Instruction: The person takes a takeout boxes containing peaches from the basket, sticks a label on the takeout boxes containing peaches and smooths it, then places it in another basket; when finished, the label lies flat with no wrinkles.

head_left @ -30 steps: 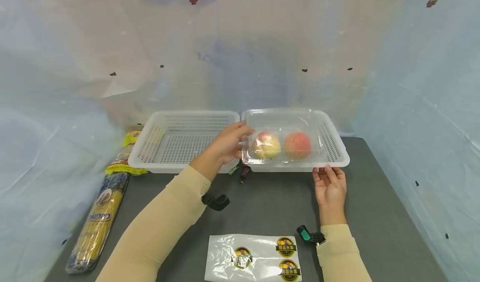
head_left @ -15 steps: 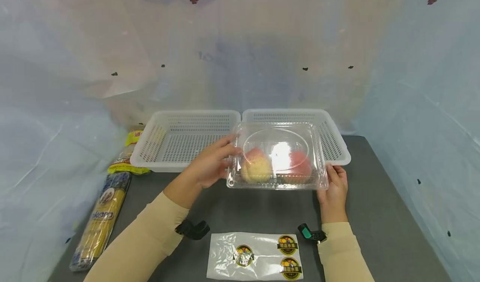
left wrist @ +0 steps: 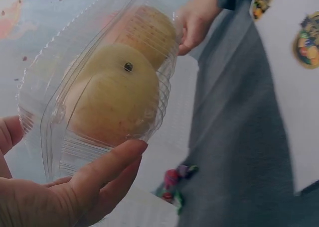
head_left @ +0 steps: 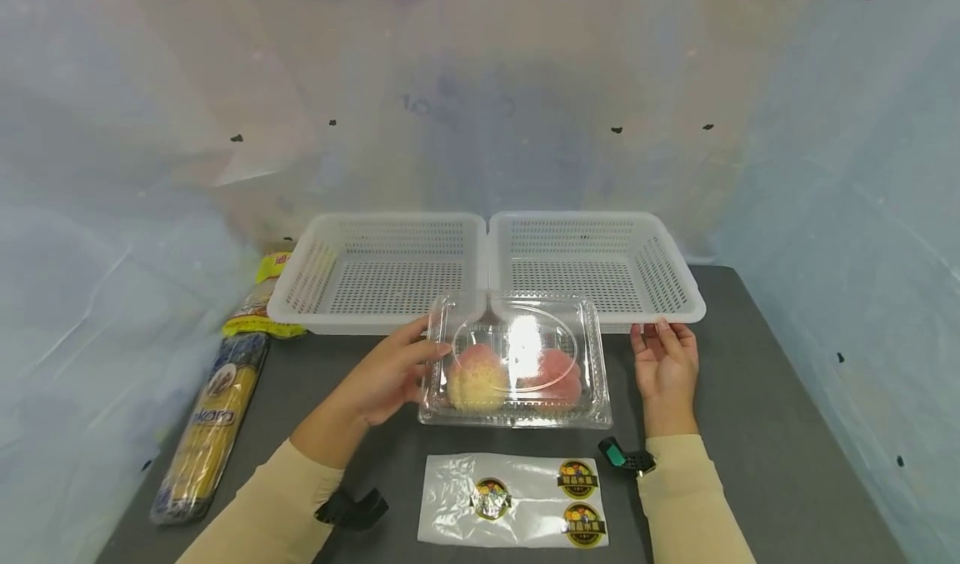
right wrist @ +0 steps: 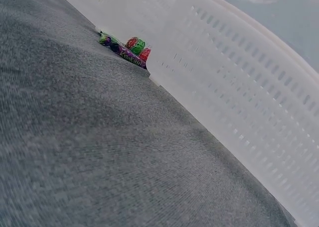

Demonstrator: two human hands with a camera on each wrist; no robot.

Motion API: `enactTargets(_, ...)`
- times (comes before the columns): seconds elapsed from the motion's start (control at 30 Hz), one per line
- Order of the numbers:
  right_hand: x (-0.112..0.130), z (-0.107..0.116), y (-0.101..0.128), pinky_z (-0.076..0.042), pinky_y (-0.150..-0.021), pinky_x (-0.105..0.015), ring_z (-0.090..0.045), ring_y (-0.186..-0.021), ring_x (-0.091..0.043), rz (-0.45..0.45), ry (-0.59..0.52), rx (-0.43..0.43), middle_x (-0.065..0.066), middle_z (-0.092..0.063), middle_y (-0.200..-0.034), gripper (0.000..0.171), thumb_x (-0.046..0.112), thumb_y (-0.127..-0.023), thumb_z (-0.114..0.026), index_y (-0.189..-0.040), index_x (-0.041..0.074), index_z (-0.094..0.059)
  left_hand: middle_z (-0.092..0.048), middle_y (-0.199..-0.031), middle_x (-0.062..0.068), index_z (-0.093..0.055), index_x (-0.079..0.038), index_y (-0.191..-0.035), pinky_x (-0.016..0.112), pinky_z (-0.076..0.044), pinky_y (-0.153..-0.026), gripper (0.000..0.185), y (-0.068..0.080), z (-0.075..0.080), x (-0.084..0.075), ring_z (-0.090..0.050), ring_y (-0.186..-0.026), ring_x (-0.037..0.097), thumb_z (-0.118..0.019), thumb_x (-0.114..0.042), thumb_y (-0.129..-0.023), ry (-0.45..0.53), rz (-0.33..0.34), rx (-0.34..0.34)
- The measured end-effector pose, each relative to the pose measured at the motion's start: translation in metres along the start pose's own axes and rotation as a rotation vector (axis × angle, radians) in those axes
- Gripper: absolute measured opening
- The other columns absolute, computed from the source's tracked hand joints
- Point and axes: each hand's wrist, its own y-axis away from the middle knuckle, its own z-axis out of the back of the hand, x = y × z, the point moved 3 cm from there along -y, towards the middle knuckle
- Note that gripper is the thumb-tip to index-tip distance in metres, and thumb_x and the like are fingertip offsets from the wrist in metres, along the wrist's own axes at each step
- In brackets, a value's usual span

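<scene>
One white, glossy rectangular sheet (head_left: 450, 514), near centre, flat on the grey table (head_left: 765, 431); bears three round black-and-gold stickers (head_left: 577, 478), all in the head view, two in the left wrist view.

Two black wristbands (head_left: 351, 510), one at each beige sleeve; the right one has a green patch.

One long packet of yellow strands in clear film with blue ends (head_left: 213, 426), left, lying aslant.

One clear plastic lidded box (head_left: 517, 356), centre, beyond the sheet and before the baskets, lid tilted toward the near side; whether it touches the table cannot be told. Contents: two round red-and-yellow fruits (head_left: 477, 376), side by side. The left wrist view alone shows a small dark spot on one.

Left hand (head_left: 390, 376): reaching from the near left, thumb and fingers holding the box's left end.

Right hand (head_left: 667, 372): well apart from the box, palm up, fingers bent, fingertips at the right basket's near rim; whether they grip it cannot be told.

Several wrapped sweets (right wrist: 129, 50), purple, green and red, at the baskets' foot; clear only in the wrist views, exact count uncertain.

Two white perforated plastic baskets (head_left: 375, 285), far, side by side.

One yellow-and-clear bag (head_left: 258, 306), far left, beside the left basket.
</scene>
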Motion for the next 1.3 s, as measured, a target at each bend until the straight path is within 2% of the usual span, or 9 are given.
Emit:
enactTargets(0.17, 0.002, 0.001, -0.001, -0.063, -0.073, -0.042, -0.064, -0.084, -0.029, -0.01, -0.019, -0.017, -0.02, -0.06, -0.106, 0.017, -0.015, -0.106, -0.058, -0.112, -0.002, -0.05, -0.054, -0.142, 0.019, -0.027, -0.013, -0.172, 0.04, -0.064, -0.066, 0.076, 0.008, 0.0, 0.019, -0.067, -0.115, 0.025, -0.067, -0.013, -0.106, -0.004, 0.016, -0.021)
enactTargets(0.33, 0.001, 0.001, 0.0, -0.063, -0.074, -0.042, -0.064, -0.085, -0.029, -0.013, -0.007, -0.008, -0.019, -0.059, -0.105, 0.016, -0.014, -0.106, -0.059, -0.111, -0.002, -0.05, -0.056, -0.141, 0.021, -0.025, -0.01, -0.171, 0.04, -0.064, -0.067, 0.077, 0.014, 0.001, 0.038, -0.068, -0.11, 0.026, -0.066, -0.014, -0.107, 0.001, 0.029, -0.01)
enactTargets(0.67, 0.0, 0.0, 0.001, -0.064, -0.073, -0.042, -0.064, -0.086, -0.029, -0.007, 0.011, -0.018, -0.021, -0.055, -0.111, 0.019, -0.014, -0.106, -0.06, -0.116, -0.003, -0.049, -0.062, -0.115, 0.013, -0.025, -0.01, -0.172, 0.04, -0.064, -0.07, 0.074, 0.005, 0.016, 0.066, -0.066, -0.094, 0.02, -0.065, -0.016, -0.109, 0.006, 0.066, -0.038)
enactTargets(0.73, 0.0, 0.0, 0.0, -0.064, -0.073, -0.042, -0.064, -0.084, -0.029, -0.012, 0.0, -0.017, -0.021, -0.055, -0.111, 0.021, -0.015, -0.105, -0.06, -0.117, -0.003, -0.048, -0.059, -0.127, 0.014, -0.026, -0.012, -0.172, 0.036, -0.064, -0.069, 0.073, 0.004, 0.019, 0.07, -0.065, -0.102, 0.021, -0.065, -0.019, -0.11, -0.002, 0.071, -0.056)
enactTargets(0.9, 0.0, 0.001, 0.0, -0.064, -0.073, -0.042, -0.064, -0.083, -0.029, -0.018, 0.011, -0.022, -0.021, -0.056, -0.107, 0.021, -0.014, -0.105, -0.061, -0.117, -0.002, -0.047, -0.04, -0.16, 0.021, -0.029, -0.016, -0.172, 0.039, -0.063, -0.075, 0.075, 0.0, 0.024, 0.075, -0.054, -0.136, 0.04, -0.068, -0.029, -0.11, -0.032, 0.083, -0.093)
enactTargets(1.0, 0.001, 0.002, -0.001, -0.064, -0.074, -0.042, -0.064, -0.085, -0.028, -0.022, 0.021, -0.032, -0.02, -0.056, -0.108, 0.022, -0.013, -0.105, -0.062, -0.118, -0.002, -0.048, -0.047, -0.157, 0.024, -0.032, -0.017, -0.171, 0.048, -0.062, -0.083, 0.074, -0.002, 0.024, 0.075, -0.056, -0.136, 0.042, -0.07, -0.033, -0.11, -0.07, 0.077, -0.105)
enactTargets(1.07, 0.001, 0.002, -0.001, -0.064, -0.075, -0.042, -0.064, -0.086, -0.028, -0.024, 0.03, -0.028, -0.02, -0.057, -0.109, 0.023, -0.012, -0.105, -0.062, -0.12, -0.001, -0.048, -0.052, -0.152, 0.023, -0.035, -0.016, -0.17, 0.051, -0.061, -0.087, 0.073, -0.002, 0.025, 0.075, -0.06, -0.128, 0.038, -0.069, -0.036, -0.11, -0.131, 0.064, -0.131)
enactTargets(1.2, 0.001, 0.002, 0.0, -0.064, -0.077, -0.042, -0.063, -0.088, -0.028, -0.041, 0.029, -0.016, -0.019, -0.057, -0.111, 0.025, -0.01, -0.106, -0.063, -0.124, -0.001, -0.048, -0.054, -0.154, 0.023, -0.04, -0.011, -0.168, 0.051, -0.06, -0.091, 0.074, 0.001, 0.028, 0.075, -0.06, -0.129, 0.039, -0.068, -0.046, -0.109, -0.244, 0.044, -0.209)
enactTargets(1.3, 0.002, 0.001, 0.002, -0.064, -0.079, -0.042, -0.063, -0.089, -0.028, -0.078, -0.014, -0.015, -0.017, -0.057, -0.106, 0.023, -0.006, -0.107, -0.063, -0.124, 0.001, -0.049, -0.054, -0.154, 0.021, -0.042, -0.01, -0.167, 0.051, -0.06, -0.09, 0.073, 0.007, 0.03, 0.075, -0.061, -0.129, 0.039, -0.063, -0.051, -0.11, -0.269, 0.048, -0.216)
